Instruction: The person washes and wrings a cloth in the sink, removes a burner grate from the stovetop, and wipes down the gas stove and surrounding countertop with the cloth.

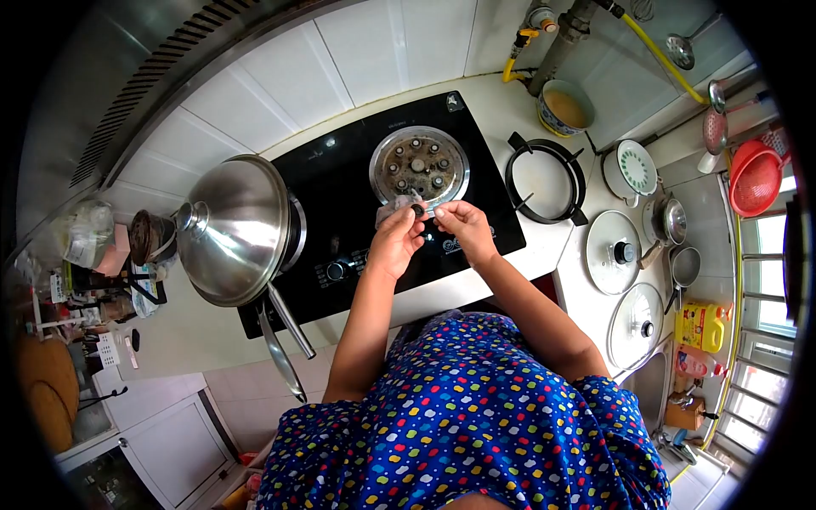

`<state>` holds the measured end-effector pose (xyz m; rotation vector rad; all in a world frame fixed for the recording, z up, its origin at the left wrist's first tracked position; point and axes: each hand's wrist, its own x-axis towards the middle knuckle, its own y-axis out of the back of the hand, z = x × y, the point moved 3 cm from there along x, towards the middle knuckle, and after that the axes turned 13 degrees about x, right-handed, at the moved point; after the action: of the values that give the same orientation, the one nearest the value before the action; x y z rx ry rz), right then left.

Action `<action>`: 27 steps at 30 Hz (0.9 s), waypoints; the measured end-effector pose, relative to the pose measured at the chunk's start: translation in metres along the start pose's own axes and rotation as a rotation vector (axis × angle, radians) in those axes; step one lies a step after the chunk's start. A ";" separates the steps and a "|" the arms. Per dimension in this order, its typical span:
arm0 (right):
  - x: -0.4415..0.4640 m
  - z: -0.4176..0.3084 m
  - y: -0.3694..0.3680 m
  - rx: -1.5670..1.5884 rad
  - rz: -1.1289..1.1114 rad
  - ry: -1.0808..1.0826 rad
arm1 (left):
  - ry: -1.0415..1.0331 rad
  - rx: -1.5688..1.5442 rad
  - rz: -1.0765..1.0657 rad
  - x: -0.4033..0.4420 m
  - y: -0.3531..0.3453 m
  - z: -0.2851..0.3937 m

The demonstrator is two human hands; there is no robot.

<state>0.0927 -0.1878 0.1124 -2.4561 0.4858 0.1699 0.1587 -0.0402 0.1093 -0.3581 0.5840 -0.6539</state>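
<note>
Small dark piece [417, 210] grasped in left fingers [395, 225], just beside right fingers [459, 218] with unclear hold, near burner [417, 165].

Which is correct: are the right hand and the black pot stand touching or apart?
Apart: the head view shows stove glass between the right hand and the black pot stand.

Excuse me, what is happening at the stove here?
A person's left hand holds a small dark round piece, too small to identify, with a crumpled pale scrap. The right hand pinches close beside it. Both are over the black glass stove, just below the bare round metal burner in view. A black metal ring with prongs lies on the white counter to the right.
</note>
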 end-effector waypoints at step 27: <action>0.001 0.036 -0.004 -0.190 -0.043 -0.138 | -0.526 1.513 0.275 -0.025 -0.008 0.035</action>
<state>0.0949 -0.1632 0.0861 -2.6148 0.3715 0.3813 0.1601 -0.0254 0.1503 0.9402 -0.4398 -0.5442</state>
